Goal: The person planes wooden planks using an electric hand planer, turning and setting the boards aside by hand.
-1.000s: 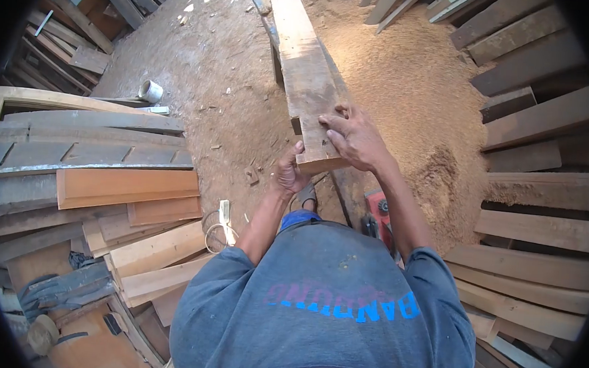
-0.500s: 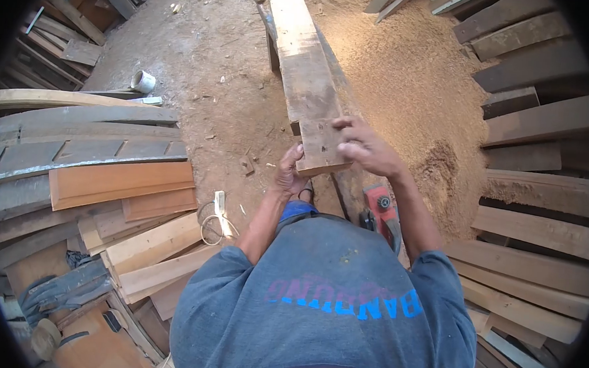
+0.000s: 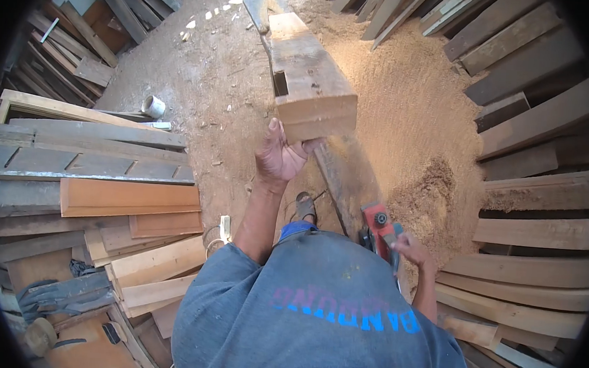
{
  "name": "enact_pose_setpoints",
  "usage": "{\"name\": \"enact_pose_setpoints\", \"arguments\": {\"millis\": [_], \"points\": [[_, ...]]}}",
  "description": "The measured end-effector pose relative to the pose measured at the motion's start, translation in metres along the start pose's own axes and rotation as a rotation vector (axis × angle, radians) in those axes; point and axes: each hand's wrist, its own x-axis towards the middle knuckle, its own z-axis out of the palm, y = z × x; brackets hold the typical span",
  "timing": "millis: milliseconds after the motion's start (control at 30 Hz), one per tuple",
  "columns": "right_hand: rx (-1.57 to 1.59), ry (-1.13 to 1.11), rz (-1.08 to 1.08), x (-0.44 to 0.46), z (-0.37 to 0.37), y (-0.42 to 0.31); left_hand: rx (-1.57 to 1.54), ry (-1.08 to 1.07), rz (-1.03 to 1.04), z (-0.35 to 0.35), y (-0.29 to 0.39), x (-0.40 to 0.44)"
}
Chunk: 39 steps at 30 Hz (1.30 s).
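A thick wooden beam (image 3: 315,67) with a notch in its left side has its near end raised above a long, narrow bench (image 3: 349,177). Under that near end, my left hand (image 3: 281,153) supports the beam, thumb up at its left side and fingers partly hidden beneath. At the near end of the bench lies a red power planer (image 3: 378,219). My right hand (image 3: 412,248) is at the planer's rear handle, its fingers closed round it.
Planks (image 3: 128,201) are stacked on the left, with a white cup (image 3: 153,106) beyond them. More boards (image 3: 534,232) line the right side. Sawdust (image 3: 406,117) covers the ground right of the bench. A sandaled foot (image 3: 305,206) stands left of the bench.
My right hand has left the beam's top and moved down to the planer's handle. The beam's near end has been lifted away from me, so its end face now shows, with my left hand under it.
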Motion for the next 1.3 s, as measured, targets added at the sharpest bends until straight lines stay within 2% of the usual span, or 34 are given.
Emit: {"name": "enact_pose_setpoints", "arguments": {"millis": [67,133,233,333,400,433,500,533,600,633,733,800,867,967,1000,1167,1300], "points": [[0.065,0.089,-0.204,-0.006,0.031,0.011,0.05,0.005,0.048,0.01,0.002,0.01],[0.127,0.167,-0.289,-0.004,0.053,0.022,0.116,0.007,0.082,0.014,0.003,0.017],[0.241,0.2,-0.207,0.003,0.068,0.027,0.157,-0.027,0.052,0.008,0.004,0.02],[0.359,0.103,-0.071,-0.004,0.064,0.015,0.145,0.076,-0.285,0.009,0.001,0.004],[0.383,0.023,-0.002,0.016,0.068,0.043,0.241,0.357,-0.47,-0.001,-0.019,-0.014],[0.414,0.053,-0.044,0.014,0.068,0.044,0.288,0.498,-0.565,-0.012,-0.034,-0.022],[0.476,0.114,-0.12,0.008,0.065,0.027,0.317,0.542,-0.559,-0.099,-0.084,-0.049],[0.514,0.111,-0.243,0.006,0.062,0.015,0.33,0.564,-0.562,-0.144,-0.105,-0.063],[0.438,0.159,-0.15,-0.004,0.05,-0.023,0.561,0.572,-0.552,-0.209,-0.134,-0.079],[0.395,0.176,-0.102,-0.01,0.046,-0.041,0.675,0.576,-0.546,-0.224,-0.142,-0.085],[0.392,0.265,-0.291,-0.014,0.038,-0.079,0.917,0.546,-0.709,-0.236,-0.146,-0.087],[0.409,0.244,-0.269,-0.017,0.031,-0.094,1.084,0.641,-0.807,-0.302,-0.163,-0.103],[0.354,0.238,-0.252,-0.026,0.021,-0.116,0.928,0.537,-0.723,-0.252,-0.156,-0.102],[0.568,0.25,-0.253,-0.021,0.025,-0.139,0.707,0.685,-0.846,-0.22,-0.137,-0.097],[0.567,0.226,-0.277,-0.017,0.028,-0.143,0.598,0.685,-0.768,-0.23,-0.14,-0.102],[0.518,0.1,-0.337,0.0,0.05,-0.147,0.417,0.821,-0.694,-0.235,-0.142,-0.113],[0.57,-0.058,-0.259,-0.016,0.062,-0.169,0.192,0.828,-0.612,-0.267,-0.156,-0.134]]}}
